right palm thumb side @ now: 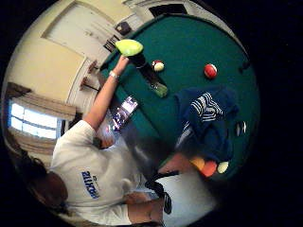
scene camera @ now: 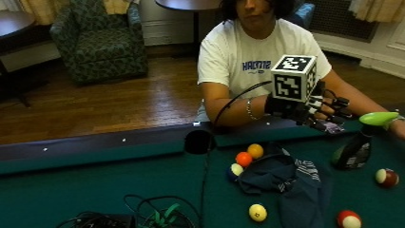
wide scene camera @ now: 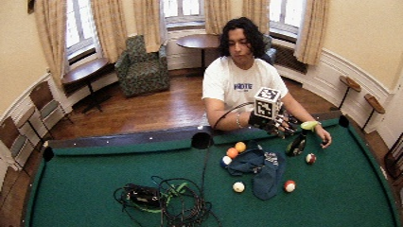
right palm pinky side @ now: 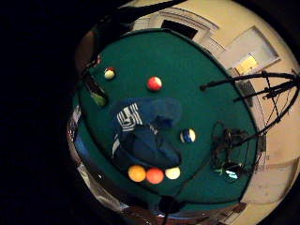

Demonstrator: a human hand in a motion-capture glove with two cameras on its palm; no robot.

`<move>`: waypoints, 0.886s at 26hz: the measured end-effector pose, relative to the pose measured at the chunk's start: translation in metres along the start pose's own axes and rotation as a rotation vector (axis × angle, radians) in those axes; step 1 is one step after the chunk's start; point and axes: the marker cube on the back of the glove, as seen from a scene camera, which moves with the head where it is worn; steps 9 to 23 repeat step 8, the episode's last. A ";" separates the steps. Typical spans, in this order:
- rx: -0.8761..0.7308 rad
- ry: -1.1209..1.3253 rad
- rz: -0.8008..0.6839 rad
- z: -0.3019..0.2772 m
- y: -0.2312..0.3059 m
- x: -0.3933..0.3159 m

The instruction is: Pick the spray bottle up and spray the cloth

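Observation:
A dark spray bottle (scene camera: 351,151) with a lime-green trigger head (scene camera: 378,118) stands upright on the green felt (scene camera: 95,190), to the right of a crumpled blue cloth (scene camera: 284,178). My gloved right hand (scene camera: 303,110) hovers above the near rail, over the cloth and left of the bottle, with fingers relaxed and nothing in them. The person's bare left hand (scene camera: 399,127) sits right beside the bottle's head; I cannot tell whether it touches. From the palm, the cloth (right palm pinky side: 145,136) lies below and the bottle (right palm thumb side: 147,71) stands beyond it.
Three billiard balls (scene camera: 245,158) cluster at the cloth's left edge. A yellow ball (scene camera: 257,212), a red-and-white ball (scene camera: 350,219) and a maroon-and-white ball (scene camera: 386,177) lie around it. Tangled cables (scene camera: 152,216) sit front left. A side pocket (scene camera: 200,141) breaks the rail.

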 end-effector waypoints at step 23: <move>0.028 -0.059 0.017 -0.016 0.009 0.014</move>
